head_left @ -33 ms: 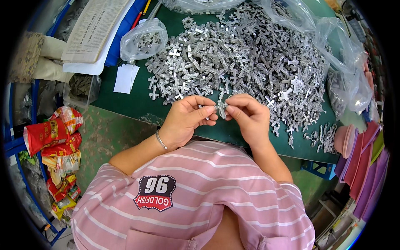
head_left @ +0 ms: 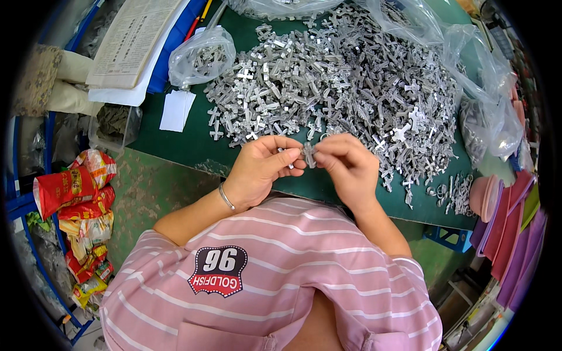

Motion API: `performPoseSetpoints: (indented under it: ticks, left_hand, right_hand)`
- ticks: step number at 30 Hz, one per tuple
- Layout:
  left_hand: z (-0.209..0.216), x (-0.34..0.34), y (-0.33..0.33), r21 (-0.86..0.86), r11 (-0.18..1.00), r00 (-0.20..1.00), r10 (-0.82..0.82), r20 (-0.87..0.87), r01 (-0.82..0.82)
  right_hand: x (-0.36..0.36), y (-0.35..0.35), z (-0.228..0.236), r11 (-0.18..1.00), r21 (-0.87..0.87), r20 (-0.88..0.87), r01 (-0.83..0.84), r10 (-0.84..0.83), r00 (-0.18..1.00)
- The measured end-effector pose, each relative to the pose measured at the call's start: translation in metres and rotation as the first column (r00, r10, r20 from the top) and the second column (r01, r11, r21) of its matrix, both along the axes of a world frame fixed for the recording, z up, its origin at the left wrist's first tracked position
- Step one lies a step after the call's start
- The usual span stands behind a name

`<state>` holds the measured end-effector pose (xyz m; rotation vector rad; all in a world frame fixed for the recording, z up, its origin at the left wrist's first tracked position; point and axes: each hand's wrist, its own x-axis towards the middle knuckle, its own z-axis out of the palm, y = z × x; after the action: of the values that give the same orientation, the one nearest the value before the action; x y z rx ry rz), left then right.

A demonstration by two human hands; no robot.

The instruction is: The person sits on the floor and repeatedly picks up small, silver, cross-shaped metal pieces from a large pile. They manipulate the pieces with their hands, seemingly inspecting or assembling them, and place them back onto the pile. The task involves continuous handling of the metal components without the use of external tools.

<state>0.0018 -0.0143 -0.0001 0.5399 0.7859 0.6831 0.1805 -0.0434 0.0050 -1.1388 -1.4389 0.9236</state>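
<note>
Just past the table's near edge, both my hands meet over a small silver-grey metal cross (head_left: 308, 155). My left hand (head_left: 262, 166) pinches its left side between thumb and forefinger. Another small silver piece (head_left: 288, 158) shows by the curled fingers of that hand. On the cross's right side, my right hand (head_left: 349, 166) is closed, its thumb and forefinger pressed together at the piece. Directly beyond my fingers lies a wide heap of similar metal crosses (head_left: 281, 88), darker toward the right.
Clear plastic bags (head_left: 483, 88) lie around the heap, with a smaller filled bag (head_left: 202, 55) at left. White paper slips (head_left: 177, 110) and printed sheets (head_left: 132, 44) are on the left. Small rings and parts (head_left: 456, 193) sit near the right edge, beside stacked coloured bins (head_left: 509, 228).
The cross has turned slightly between my fingers. My right hand's fingers have shifted a little to the left and closed around its side; my left hand has hardly moved.
</note>
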Motion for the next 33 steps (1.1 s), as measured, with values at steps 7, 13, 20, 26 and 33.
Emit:
performPoseSetpoints:
  ticks: [7, 13, 20, 26, 33]
  left_hand:
    - [-0.003, -0.008, 0.005, -0.217, 0.974, 0.986, -0.035, 0.166, 0.071]
    - [0.001, -0.006, 0.004, -0.174, 0.981, 0.993, -0.076, 0.093, 0.092]
    - [0.003, -0.007, 0.004, -0.139, 0.989, 0.999, -0.044, 0.033, 0.048]
    - [0.002, 0.000, 0.005, -0.064, 0.996, 0.995, -0.052, 0.080, 0.057]
    - [0.000, 0.007, 0.004, -0.064, 0.998, 0.998, 0.000, 0.062, 0.004]
  right_hand:
    - [0.002, 0.012, 0.001, 0.996, 0.082, 0.247, 0.028, -0.048, 0.968]
    - [-0.001, 0.033, -0.012, 0.962, 0.263, 0.785, 0.077, -0.259, 0.563]
    - [0.007, 0.025, -0.008, 0.956, 0.211, 0.546, 0.204, -0.288, 0.787]
    - [0.013, 0.004, 0.006, 0.972, 0.234, 0.303, 0.029, -0.102, 0.948]
    - [-0.002, -0.005, -0.010, 0.979, -0.157, -0.033, 0.132, -0.139, 0.990]
